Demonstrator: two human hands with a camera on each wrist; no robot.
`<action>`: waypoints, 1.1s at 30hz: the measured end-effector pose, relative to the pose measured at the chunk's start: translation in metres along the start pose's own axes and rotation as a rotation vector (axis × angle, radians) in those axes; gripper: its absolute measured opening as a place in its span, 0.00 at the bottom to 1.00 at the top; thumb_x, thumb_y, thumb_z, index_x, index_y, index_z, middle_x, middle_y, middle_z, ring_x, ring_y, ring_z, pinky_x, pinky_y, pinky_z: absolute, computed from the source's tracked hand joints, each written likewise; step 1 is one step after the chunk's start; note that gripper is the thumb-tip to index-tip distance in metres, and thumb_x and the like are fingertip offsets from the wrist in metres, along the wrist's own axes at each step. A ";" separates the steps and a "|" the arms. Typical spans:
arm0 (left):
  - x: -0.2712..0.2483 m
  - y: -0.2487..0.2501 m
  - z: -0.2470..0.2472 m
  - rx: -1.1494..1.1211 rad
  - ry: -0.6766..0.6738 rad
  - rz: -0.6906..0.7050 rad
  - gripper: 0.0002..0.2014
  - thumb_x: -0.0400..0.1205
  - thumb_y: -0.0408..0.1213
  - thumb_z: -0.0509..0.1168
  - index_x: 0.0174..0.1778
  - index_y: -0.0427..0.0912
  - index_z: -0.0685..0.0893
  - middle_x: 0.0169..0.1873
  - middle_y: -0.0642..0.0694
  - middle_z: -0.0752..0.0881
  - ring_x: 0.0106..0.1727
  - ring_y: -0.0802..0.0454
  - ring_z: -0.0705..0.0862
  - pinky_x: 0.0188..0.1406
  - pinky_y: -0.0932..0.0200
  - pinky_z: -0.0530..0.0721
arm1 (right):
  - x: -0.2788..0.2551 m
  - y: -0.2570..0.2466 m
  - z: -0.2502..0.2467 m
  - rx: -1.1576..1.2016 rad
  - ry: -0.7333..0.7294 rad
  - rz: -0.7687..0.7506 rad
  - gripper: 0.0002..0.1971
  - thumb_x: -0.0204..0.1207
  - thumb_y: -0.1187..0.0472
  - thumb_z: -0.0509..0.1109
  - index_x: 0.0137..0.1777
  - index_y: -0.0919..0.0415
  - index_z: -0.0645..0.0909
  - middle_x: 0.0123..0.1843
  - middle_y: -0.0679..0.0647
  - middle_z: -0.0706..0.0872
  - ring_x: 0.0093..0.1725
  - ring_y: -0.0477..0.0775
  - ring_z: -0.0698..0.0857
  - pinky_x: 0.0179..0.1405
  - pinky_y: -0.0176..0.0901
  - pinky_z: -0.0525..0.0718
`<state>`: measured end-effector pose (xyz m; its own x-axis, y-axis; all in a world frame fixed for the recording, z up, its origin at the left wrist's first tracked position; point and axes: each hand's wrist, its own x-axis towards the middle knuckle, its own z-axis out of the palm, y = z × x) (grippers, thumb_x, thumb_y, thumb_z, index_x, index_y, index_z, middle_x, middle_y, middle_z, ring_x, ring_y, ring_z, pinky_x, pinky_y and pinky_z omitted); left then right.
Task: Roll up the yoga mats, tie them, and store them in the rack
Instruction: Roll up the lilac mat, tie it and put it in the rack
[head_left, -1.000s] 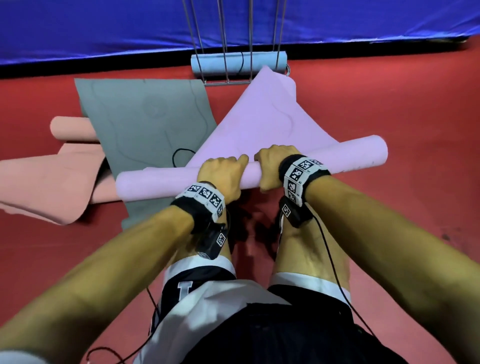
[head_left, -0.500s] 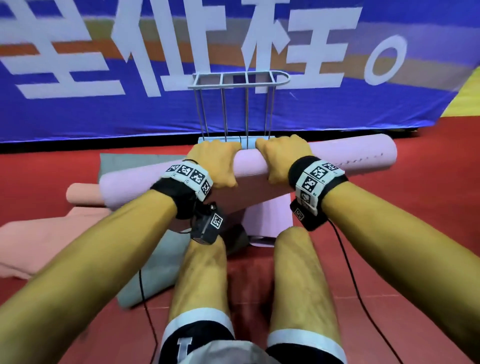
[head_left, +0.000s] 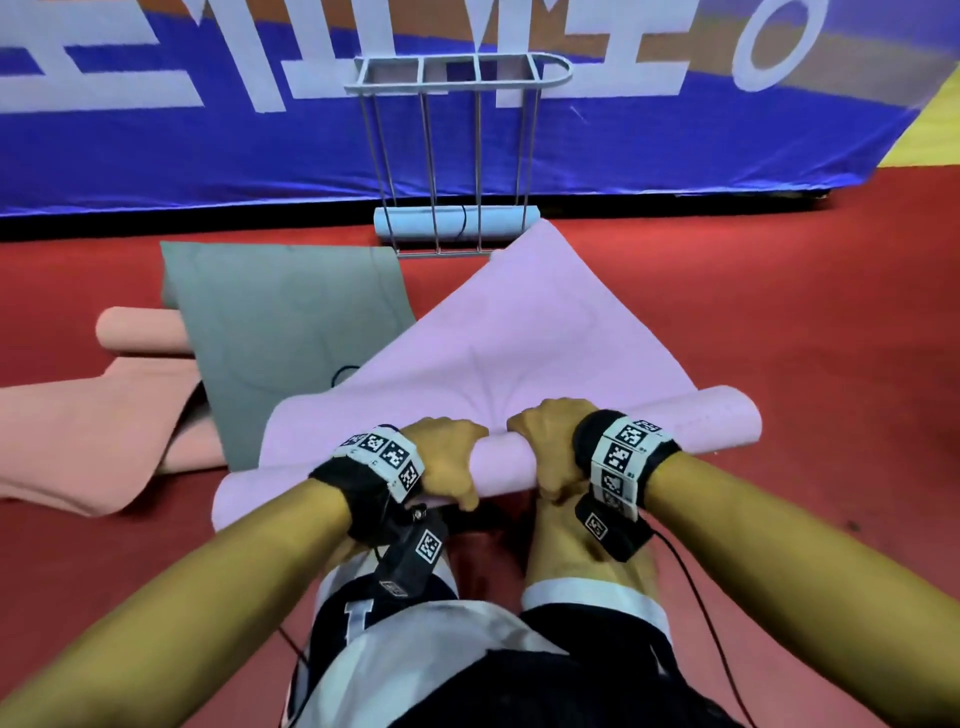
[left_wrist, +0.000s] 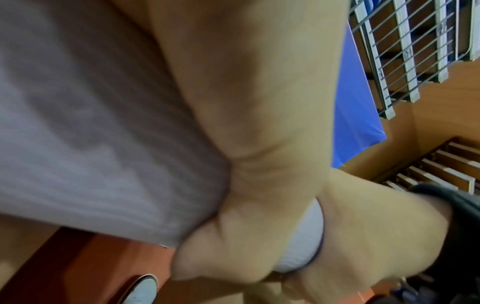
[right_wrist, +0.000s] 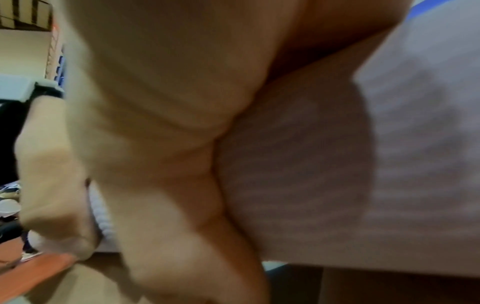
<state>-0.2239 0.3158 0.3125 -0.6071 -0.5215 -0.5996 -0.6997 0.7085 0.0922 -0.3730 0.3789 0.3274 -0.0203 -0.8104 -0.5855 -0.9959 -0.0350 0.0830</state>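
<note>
While half-rolled, the lilac mat (head_left: 498, 338) fans out flat.

Rolled mat (head_left: 457, 222) in rack (head_left: 457, 156), behind two overlapping flat mats (head_left: 291, 322).

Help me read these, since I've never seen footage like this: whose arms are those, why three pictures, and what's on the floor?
No machine here: a person kneeling on a red floor, wearing cameras. The wide picture comes from the head; the two blurry close-ups come from wrist cameras looking along each hand. The left hand and right hand grip a half-rolled lilac yoga mat, fingers curled over the roll. Its unrolled part stretches toward a wire rack, where a light blue rolled mat already lies. To the left lie a flat grey-green mat and a partly rolled peach mat.
</note>
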 end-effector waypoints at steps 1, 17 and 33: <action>0.001 -0.001 0.004 -0.026 -0.006 -0.001 0.28 0.63 0.48 0.84 0.56 0.55 0.82 0.49 0.51 0.88 0.46 0.47 0.87 0.45 0.56 0.84 | 0.003 -0.002 0.001 0.011 -0.025 -0.006 0.34 0.48 0.49 0.85 0.59 0.45 0.80 0.50 0.46 0.88 0.44 0.51 0.87 0.42 0.42 0.88; 0.008 -0.009 0.003 0.061 0.183 0.133 0.37 0.62 0.51 0.78 0.67 0.53 0.71 0.49 0.50 0.86 0.49 0.42 0.86 0.44 0.53 0.80 | 0.012 0.014 0.017 0.227 0.117 0.047 0.34 0.50 0.46 0.81 0.61 0.45 0.80 0.53 0.47 0.83 0.56 0.54 0.82 0.49 0.47 0.84; 0.029 -0.017 0.001 0.111 0.324 0.089 0.44 0.58 0.64 0.79 0.68 0.54 0.72 0.59 0.48 0.78 0.59 0.43 0.80 0.42 0.53 0.73 | 0.035 0.022 -0.006 0.210 0.032 0.130 0.33 0.47 0.38 0.83 0.55 0.45 0.83 0.43 0.46 0.85 0.42 0.55 0.84 0.43 0.45 0.79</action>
<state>-0.2293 0.2891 0.2930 -0.7645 -0.5663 -0.3081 -0.6041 0.7962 0.0354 -0.3949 0.3464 0.3131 -0.1496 -0.8186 -0.5545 -0.9817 0.1898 -0.0153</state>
